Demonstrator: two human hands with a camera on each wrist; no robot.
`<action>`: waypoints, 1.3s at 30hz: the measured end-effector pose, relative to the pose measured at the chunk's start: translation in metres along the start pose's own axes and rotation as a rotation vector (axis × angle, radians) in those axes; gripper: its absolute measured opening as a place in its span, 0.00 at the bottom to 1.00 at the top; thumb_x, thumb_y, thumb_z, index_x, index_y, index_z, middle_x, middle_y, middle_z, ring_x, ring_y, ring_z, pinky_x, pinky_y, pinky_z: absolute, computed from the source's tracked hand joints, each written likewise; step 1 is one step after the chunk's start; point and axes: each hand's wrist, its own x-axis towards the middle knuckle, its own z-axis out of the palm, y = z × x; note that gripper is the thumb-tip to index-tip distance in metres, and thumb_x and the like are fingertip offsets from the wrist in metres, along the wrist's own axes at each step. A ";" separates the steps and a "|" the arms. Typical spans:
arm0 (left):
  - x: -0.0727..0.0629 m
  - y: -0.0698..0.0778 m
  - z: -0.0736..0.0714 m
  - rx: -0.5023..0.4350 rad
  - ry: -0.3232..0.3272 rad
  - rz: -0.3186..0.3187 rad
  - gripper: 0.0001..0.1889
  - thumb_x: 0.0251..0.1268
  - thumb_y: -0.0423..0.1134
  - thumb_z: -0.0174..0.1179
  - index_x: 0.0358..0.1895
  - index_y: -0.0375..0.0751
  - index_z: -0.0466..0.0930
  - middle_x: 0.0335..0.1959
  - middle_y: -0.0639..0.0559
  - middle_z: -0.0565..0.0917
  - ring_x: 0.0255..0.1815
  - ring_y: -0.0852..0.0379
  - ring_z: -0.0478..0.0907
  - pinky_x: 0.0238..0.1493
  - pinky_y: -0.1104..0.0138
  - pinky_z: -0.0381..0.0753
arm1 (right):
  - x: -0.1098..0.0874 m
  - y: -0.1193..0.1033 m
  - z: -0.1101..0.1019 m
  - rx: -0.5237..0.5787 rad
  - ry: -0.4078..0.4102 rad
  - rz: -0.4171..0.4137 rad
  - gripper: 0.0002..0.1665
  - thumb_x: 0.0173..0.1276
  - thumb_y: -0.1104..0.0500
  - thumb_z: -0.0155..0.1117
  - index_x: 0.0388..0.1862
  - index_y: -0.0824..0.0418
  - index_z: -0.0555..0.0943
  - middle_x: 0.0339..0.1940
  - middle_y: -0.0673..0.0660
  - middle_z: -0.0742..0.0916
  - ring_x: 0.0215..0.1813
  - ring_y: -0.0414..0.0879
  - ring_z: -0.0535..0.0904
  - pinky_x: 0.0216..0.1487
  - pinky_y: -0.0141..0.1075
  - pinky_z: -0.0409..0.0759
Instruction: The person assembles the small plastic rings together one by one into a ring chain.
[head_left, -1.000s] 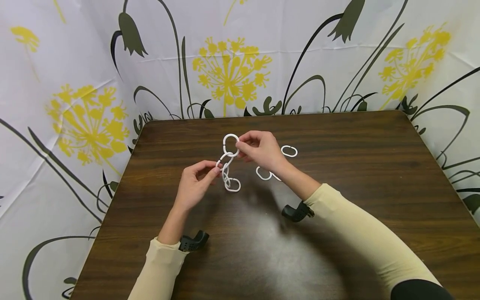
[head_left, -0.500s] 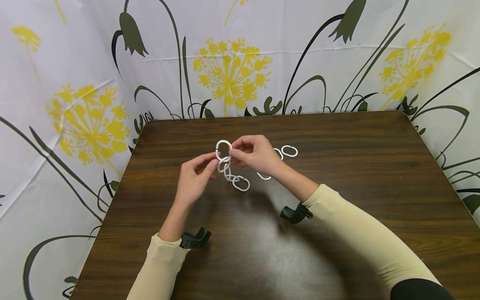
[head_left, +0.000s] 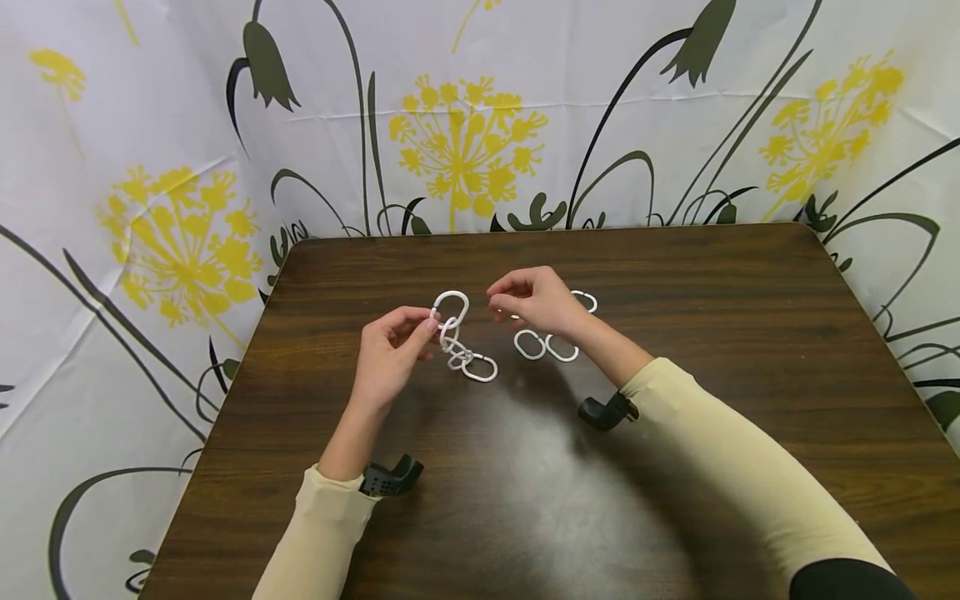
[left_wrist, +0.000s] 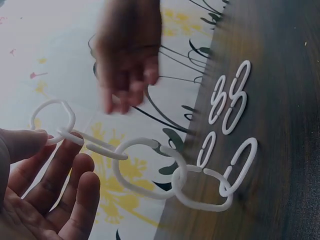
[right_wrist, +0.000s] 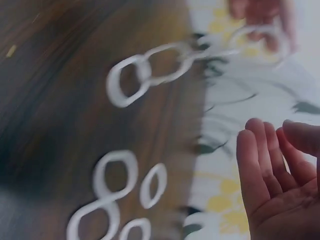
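Your left hand (head_left: pixel 396 348) is grasping a white chain (head_left: pixel 453 343), pinching it between thumb and forefinger just under its top link, while your right hand (head_left: pixel 543 302) is released, its fingers loosely bent a short gap to the right of that link. The chain slants down from your left fingers towards you and to the right; whether its lowest link touches the worktop (head_left: pixel 735 317) you cannot tell. Under and beside your right hand lie loose links: a near pair (head_left: pixel 546 344) meeting side by side, and a far link (head_left: pixel 596 302) partly hidden by that hand. You are working nearer the far edge than the near side, with a flower-patterned cloth (head_left: pixel 570 50) rising close behind that edge. To the right, a broad stretch of wood runs from the loose links to the side edge; to the left, the margin beyond your left hand is narrower. The lower links of the chain hang or lie well inside the edges, left of the near pair.
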 end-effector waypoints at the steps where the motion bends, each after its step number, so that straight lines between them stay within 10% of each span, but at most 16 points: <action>1: 0.000 0.000 0.000 -0.001 -0.003 0.004 0.13 0.68 0.37 0.63 0.46 0.28 0.82 0.41 0.36 0.85 0.35 0.48 0.83 0.29 0.67 0.83 | 0.002 0.006 -0.001 -0.062 0.018 -0.002 0.09 0.68 0.63 0.65 0.43 0.66 0.85 0.36 0.65 0.88 0.31 0.50 0.85 0.32 0.40 0.84; 10: -0.002 -0.002 0.002 -0.002 -0.015 0.009 0.11 0.67 0.35 0.64 0.45 0.29 0.83 0.37 0.34 0.85 0.33 0.49 0.83 0.28 0.65 0.83 | 0.008 0.060 0.006 -0.646 0.063 -0.096 0.14 0.66 0.63 0.63 0.50 0.62 0.86 0.46 0.56 0.88 0.48 0.49 0.84 0.50 0.42 0.79; 16: -0.004 -0.003 0.002 -0.002 -0.030 -0.012 0.11 0.67 0.35 0.63 0.46 0.30 0.83 0.39 0.35 0.85 0.34 0.48 0.83 0.29 0.65 0.83 | 0.007 0.076 0.012 -0.937 0.075 -0.161 0.15 0.66 0.64 0.60 0.50 0.56 0.86 0.45 0.54 0.87 0.50 0.53 0.82 0.44 0.49 0.81; 39: -0.005 -0.005 0.002 0.000 -0.034 0.000 0.11 0.68 0.35 0.62 0.46 0.29 0.82 0.39 0.39 0.85 0.35 0.46 0.83 0.29 0.66 0.83 | 0.011 0.080 0.016 -1.041 0.082 -0.162 0.07 0.66 0.62 0.63 0.31 0.55 0.87 0.30 0.55 0.79 0.39 0.53 0.80 0.32 0.46 0.79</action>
